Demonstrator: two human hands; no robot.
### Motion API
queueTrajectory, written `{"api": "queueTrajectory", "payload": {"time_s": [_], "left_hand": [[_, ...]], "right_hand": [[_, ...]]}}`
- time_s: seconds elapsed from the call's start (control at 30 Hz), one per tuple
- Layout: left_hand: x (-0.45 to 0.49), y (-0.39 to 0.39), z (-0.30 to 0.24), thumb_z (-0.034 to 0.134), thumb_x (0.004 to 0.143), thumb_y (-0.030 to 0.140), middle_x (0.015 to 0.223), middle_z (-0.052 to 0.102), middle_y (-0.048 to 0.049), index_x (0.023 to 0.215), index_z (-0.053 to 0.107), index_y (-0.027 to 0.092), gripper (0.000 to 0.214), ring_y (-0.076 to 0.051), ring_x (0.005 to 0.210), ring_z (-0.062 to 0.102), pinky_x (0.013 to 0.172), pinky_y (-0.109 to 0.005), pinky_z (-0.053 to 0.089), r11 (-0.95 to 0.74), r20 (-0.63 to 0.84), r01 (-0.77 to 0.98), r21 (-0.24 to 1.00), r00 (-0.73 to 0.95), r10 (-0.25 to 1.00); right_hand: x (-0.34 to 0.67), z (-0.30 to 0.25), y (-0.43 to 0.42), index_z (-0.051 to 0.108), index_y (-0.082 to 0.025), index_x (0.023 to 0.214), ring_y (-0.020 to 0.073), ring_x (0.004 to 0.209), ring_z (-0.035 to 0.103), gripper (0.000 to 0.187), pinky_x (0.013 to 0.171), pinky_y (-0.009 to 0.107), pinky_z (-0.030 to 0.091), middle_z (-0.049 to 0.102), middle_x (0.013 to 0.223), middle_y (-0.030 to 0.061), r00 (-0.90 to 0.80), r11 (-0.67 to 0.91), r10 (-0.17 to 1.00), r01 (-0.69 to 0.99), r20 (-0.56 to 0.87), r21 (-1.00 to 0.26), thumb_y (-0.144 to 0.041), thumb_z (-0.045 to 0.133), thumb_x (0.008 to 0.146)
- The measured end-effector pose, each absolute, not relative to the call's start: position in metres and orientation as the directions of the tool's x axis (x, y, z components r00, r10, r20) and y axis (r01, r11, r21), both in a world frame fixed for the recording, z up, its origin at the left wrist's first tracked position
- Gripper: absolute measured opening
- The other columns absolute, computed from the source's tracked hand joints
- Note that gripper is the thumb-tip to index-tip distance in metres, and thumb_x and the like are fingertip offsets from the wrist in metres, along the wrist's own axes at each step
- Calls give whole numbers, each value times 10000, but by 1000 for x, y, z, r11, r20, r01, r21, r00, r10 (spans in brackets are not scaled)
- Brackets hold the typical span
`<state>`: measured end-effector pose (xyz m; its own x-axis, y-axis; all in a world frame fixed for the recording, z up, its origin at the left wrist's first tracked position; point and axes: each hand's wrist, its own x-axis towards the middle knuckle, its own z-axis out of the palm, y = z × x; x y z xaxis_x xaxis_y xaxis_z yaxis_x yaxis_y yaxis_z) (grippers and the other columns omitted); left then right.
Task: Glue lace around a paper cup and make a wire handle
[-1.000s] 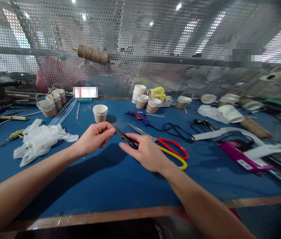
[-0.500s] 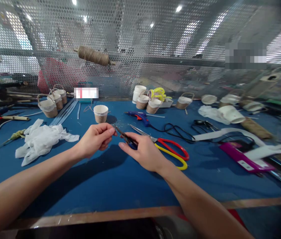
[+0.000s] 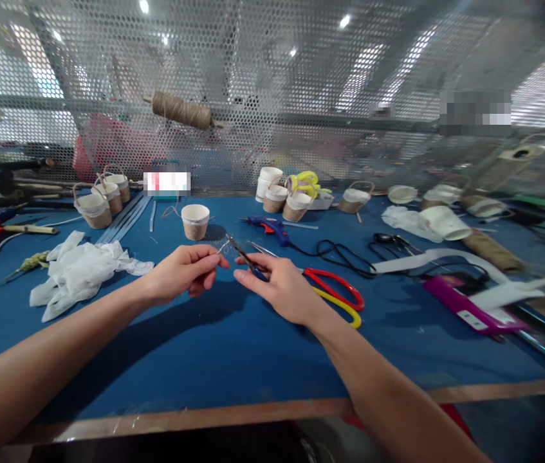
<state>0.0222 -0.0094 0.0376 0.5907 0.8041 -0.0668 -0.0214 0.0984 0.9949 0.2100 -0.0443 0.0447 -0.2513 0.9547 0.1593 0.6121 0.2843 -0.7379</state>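
My left hand (image 3: 190, 273) is closed in a pinch on a short, thin, pale strand (image 3: 223, 246); whether it is twine or wire I cannot tell. The strand's free end reaches up to the tip of the pliers (image 3: 240, 249), which have dark jaws and blue handles. Wrapped around those handles is my right hand (image 3: 284, 286). Just beyond my hands stands a small twine-wrapped cup (image 3: 195, 225) with a white lining. Scissors with red and yellow handles (image 3: 337, 292) lie on the blue table, partly hidden behind my right hand.
A blue glue gun (image 3: 272, 228) lies beyond my right hand, its black cord running right. A crumpled white cloth (image 3: 83, 270) is at left. Handled cups (image 3: 96, 211) line the back. A purple tool (image 3: 475, 305) and white strips sit right. Twine spool (image 3: 181, 110) hangs on the mesh.
My hands have moved slightly apart, so the pale strand now shows between them. The pliers have tilted, with their tip pointing further up and away.
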Motion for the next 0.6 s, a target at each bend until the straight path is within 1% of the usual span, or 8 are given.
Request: {"api": "queueTrajectory", "payload": {"time_s": [0.13,0.27,0.37,0.4,0.43,0.47,0.53,0.6], "left_hand": [[17,-6,38,556,796,344,452,430,74,793,564,130,214,-8,339,256,349,-147,155,89,-46,-60,994,513,857],[16,-4,35,547,803,330,456,427,71,784,566,127,205,-6,338,257,353,-151,148,79,-37,-72,994,464,885],[18,-6,35,556,792,345,454,433,67,782,571,124,223,-9,335,268,352,-153,157,91,-57,-46,995,491,869],[18,-7,35,562,786,353,454,435,67,781,573,124,230,-10,335,272,352,-154,159,91,-60,-39,995,498,865],[19,-8,35,568,780,360,453,437,67,783,574,125,236,-12,336,276,353,-153,162,91,-61,-34,995,504,861],[19,-9,35,572,775,366,452,437,68,784,574,125,241,-13,337,278,354,-153,164,92,-63,-31,995,510,858],[21,-12,34,574,771,376,449,436,70,782,571,126,250,-15,339,278,355,-152,165,99,-70,-28,995,528,846],[24,-15,32,571,772,383,449,441,69,772,569,126,257,-15,343,285,357,-150,168,100,-78,-11,995,554,829]], "right_hand": [[212,46,-41,593,-127,1043,224,856,596,428,754,334,441,658,951,100,-243,281,958,689,153,-668,-468,517,795],[209,35,-40,551,-110,1122,267,835,591,537,731,391,449,634,956,155,-186,210,978,865,98,-455,-525,503,785],[203,21,-39,573,-68,1082,333,960,539,535,813,462,423,598,988,201,-234,246,969,930,77,-272,-475,595,736],[202,18,-38,593,-64,1045,345,988,518,514,828,473,417,588,992,205,-266,281,960,925,92,-257,-450,634,708],[201,16,-38,606,-71,1016,343,1009,504,485,841,472,414,581,1006,201,-296,320,947,904,128,-282,-423,664,687],[200,16,-37,613,-87,997,325,1012,504,448,843,459,422,579,1014,188,-315,359,932,866,180,-348,-398,675,681],[199,19,-36,609,-131,993,254,962,544,357,815,403,454,597,1006,141,-288,408,912,718,293,-563,-373,629,732],[198,25,-37,601,-161,983,177,804,593,289,715,331,489,633,910,84,-206,378,926,503,317,-777,-374,552,794]]}}
